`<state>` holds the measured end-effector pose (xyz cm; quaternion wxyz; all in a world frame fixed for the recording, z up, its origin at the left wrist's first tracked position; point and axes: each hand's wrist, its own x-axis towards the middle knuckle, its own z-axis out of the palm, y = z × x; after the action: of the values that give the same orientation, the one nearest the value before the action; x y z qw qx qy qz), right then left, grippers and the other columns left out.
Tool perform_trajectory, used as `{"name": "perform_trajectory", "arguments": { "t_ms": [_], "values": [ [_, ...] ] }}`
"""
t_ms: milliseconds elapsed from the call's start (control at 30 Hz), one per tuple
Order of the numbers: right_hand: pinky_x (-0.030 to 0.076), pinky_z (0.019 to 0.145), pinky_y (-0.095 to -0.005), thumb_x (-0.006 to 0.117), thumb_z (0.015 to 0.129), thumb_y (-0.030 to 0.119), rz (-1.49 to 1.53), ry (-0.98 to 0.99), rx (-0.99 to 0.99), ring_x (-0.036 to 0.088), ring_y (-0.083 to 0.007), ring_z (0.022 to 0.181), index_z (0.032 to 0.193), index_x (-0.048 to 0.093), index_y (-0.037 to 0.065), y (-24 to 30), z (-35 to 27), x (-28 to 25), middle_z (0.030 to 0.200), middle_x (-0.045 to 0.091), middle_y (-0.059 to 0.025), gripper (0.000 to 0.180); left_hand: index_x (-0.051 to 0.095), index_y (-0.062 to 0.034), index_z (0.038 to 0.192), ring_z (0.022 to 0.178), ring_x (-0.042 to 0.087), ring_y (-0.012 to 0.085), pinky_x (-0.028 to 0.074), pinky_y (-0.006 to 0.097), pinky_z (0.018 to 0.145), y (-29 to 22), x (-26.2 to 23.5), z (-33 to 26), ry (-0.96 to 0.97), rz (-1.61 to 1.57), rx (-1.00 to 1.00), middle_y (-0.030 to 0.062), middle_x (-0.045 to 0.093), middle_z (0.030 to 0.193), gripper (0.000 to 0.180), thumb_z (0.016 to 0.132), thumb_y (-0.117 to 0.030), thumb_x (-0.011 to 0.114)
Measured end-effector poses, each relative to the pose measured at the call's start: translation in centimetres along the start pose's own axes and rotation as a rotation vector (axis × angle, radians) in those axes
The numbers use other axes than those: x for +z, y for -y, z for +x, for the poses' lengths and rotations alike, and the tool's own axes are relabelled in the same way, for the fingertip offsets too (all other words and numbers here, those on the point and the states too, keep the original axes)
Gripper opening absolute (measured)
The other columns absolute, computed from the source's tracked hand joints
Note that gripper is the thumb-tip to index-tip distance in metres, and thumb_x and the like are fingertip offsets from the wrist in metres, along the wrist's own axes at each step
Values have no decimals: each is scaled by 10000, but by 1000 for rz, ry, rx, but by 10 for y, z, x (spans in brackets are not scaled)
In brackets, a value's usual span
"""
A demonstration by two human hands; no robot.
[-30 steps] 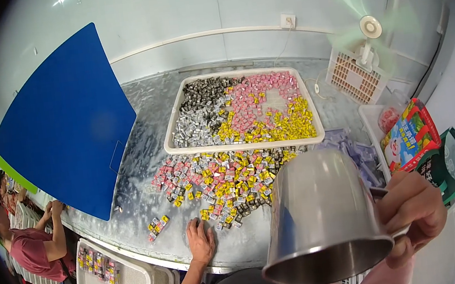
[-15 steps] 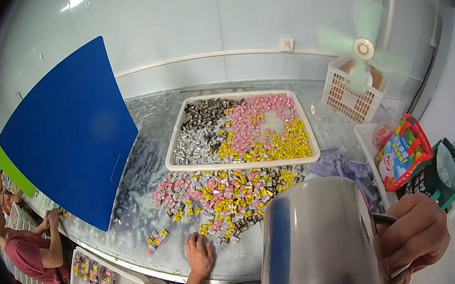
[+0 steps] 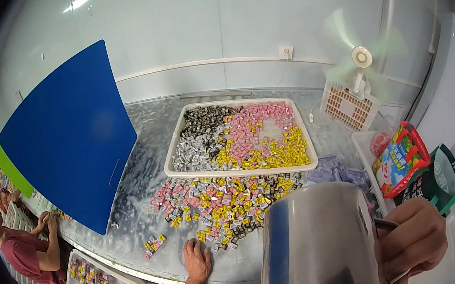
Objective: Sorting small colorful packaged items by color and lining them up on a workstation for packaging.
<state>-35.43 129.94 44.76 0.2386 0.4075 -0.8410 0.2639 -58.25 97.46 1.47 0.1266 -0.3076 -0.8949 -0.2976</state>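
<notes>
My right hand (image 3: 415, 238) is wrapped round the handle of a big stainless steel mug (image 3: 320, 243), which stands close in front of me and hides part of the table. What is inside the mug cannot be seen. Palm down at the table's near edge rests my left hand (image 3: 197, 262), fingers stretched out and holding nothing. Just beyond it spreads a loose pile of small wrapped pieces (image 3: 235, 208) in pink, yellow, silver and black. A little cluster of the same pieces (image 3: 154, 245) lies left of that hand.
Behind the pile, a white tray (image 3: 242, 171) holds more pieces grouped by colour. A blue panel (image 3: 70, 137) rises on the left, a co-worker (image 3: 29, 248) beyond it. Clear plastic packs (image 3: 335, 172), a fan (image 3: 362, 58), a crate (image 3: 347, 108) and bags (image 3: 403, 158) are on the right.
The view has tilted up slightly, so the table sits a bit lower in the picture. Both hands and the mug keep nearly the same places.
</notes>
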Motion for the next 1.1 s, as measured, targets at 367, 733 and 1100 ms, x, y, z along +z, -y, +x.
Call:
{"name": "perform_trajectory", "arguments": {
  "t_ms": [367, 733, 1100],
  "values": [
    [303, 615, -280, 803, 821, 382, -44, -784, 437, 405, -98, 644, 819, 528, 94, -2, 9, 67, 732, 563, -44, 399, 533, 30, 1248, 1270, 431, 453, 360, 514, 1091, 2, 4, -1, 10, 1, -14, 255, 479, 1327, 399, 901, -131, 646],
    [333, 581, -272, 791, 825, 314, -72, -814, 375, 468, -121, 627, 866, 572, 50, -16, 6, 72, 764, 599, -85, 345, 542, 40, 1252, 1287, 417, 450, 349, 508, 1104, 1, 0, 0, 14, 21, -35, 255, 472, 1341, 400, 911, -142, 642],
    [328, 618, -294, 839, 793, 340, -99, -609, 263, 513, -125, 676, 759, 620, 86, -2, -5, 52, 753, 615, -57, 337, 538, 34, 1249, 1275, 428, 451, 363, 510, 1090, 0, -1, -3, -5, 18, -18, 256, 481, 1332, 403, 909, -153, 645]
  ]
}}
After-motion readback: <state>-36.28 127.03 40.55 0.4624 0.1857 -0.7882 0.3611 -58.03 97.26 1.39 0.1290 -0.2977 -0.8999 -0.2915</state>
